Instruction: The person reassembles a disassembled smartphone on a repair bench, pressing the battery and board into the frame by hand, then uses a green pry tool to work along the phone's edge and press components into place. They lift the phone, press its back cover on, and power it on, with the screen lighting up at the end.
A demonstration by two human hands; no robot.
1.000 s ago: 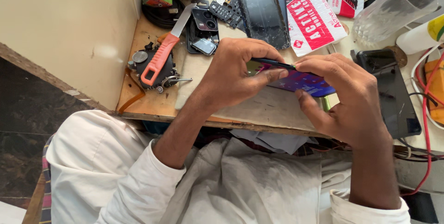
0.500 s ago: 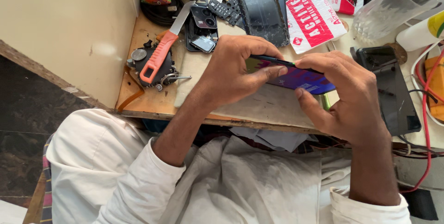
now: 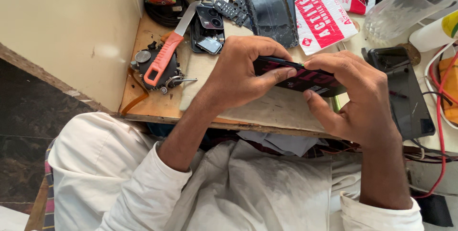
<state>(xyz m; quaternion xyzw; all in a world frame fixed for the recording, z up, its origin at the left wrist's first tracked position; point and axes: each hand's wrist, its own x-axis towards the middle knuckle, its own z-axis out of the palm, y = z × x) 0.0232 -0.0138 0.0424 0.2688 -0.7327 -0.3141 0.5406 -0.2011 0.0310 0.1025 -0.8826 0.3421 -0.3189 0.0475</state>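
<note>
A dark smartphone (image 3: 305,78) with a glossy reflective face is held edge-up over the workbench (image 3: 248,109) between both hands. My left hand (image 3: 243,71) grips its left end, thumb underneath and fingers curled over the top. My right hand (image 3: 355,95) clasps its right end, fingertips pressing along the upper edge where a thin green sliver shows. The phone's middle stays visible between the hands; its ends are hidden by fingers.
An orange-handled knife (image 3: 168,49) lies on small dark parts at the left. Behind sit a cracked black phone (image 3: 269,6), a camera module piece (image 3: 209,26), a red-and-white packet (image 3: 322,9), a clear plastic container (image 3: 405,4). Another dark phone (image 3: 405,92) and red wires (image 3: 441,116) lie right.
The phone has tilted so its purple sheen is gone and it shows dark. My right hand's fingers have shifted along its top edge; my left hand holds as before.
</note>
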